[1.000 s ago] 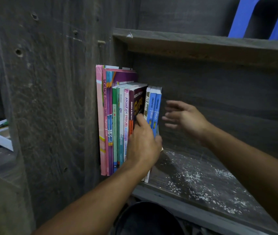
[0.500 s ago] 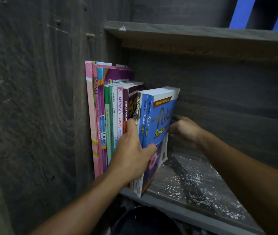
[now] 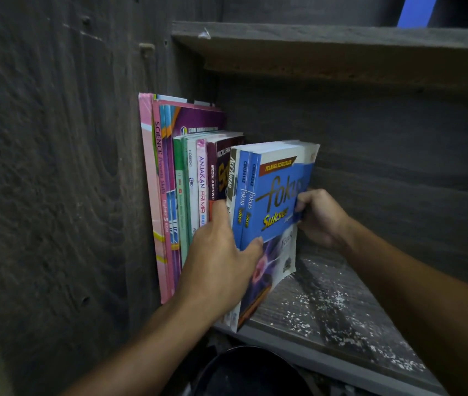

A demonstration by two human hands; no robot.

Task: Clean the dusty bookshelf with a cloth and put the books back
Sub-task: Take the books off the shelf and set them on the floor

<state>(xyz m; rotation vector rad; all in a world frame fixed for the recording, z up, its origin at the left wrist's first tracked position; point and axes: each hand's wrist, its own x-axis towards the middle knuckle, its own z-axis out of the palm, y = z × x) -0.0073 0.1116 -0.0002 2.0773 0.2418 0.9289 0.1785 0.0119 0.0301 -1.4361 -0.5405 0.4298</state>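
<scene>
both hands (image 3: 221, 264) (image 3: 322, 218) grip blue books (image 3: 272, 201) beside upright books (image 3: 187, 181), white specks (image 3: 327, 304) on shelf (image 3: 350, 364)

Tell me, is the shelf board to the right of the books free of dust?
No, white dust specks lie scattered across the shelf board to the right of the books.

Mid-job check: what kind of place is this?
Probably a home study corner: a rough dark wooden bookshelf holds school workbooks, and its lower board is speckled with white dust.
</scene>
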